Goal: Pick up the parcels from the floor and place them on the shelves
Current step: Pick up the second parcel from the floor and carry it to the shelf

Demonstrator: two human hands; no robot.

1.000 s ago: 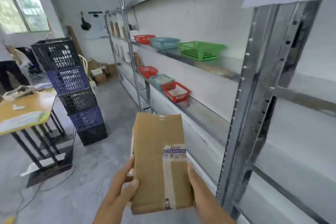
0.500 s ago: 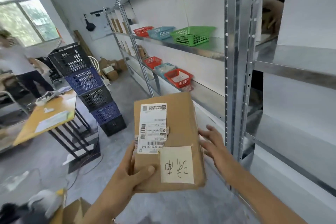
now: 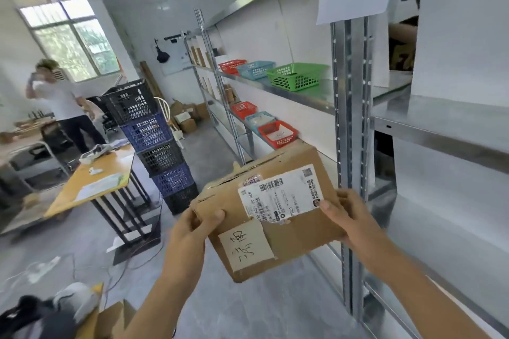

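I hold a brown cardboard parcel (image 3: pixel 294 234) in front of me, tilted, with a white shipping label and a beige handwritten note on its top face. My left hand (image 3: pixel 197 224) grips its left corner, thumb on top. My right hand (image 3: pixel 348 215) clasps its right edge, thumb on the label. The parcel hangs in the air just left of the metal shelf upright (image 3: pixel 349 124). The steel shelves (image 3: pixel 440 121) run along the right wall at several heights.
Red, blue and green baskets (image 3: pixel 296 77) stand on the shelves further back. A stack of black and blue crates (image 3: pixel 154 143) and a yellow-topped table (image 3: pixel 93 181) stand on the left. A person in a white shirt (image 3: pixel 64 107) stands by the window. More cardboard (image 3: pixel 110 319) lies at the bottom left.
The parcel has been turned from upright to sideways and lifted. My right hand, off the box half a second ago, now grips its right edge. My view has risen and swung left.
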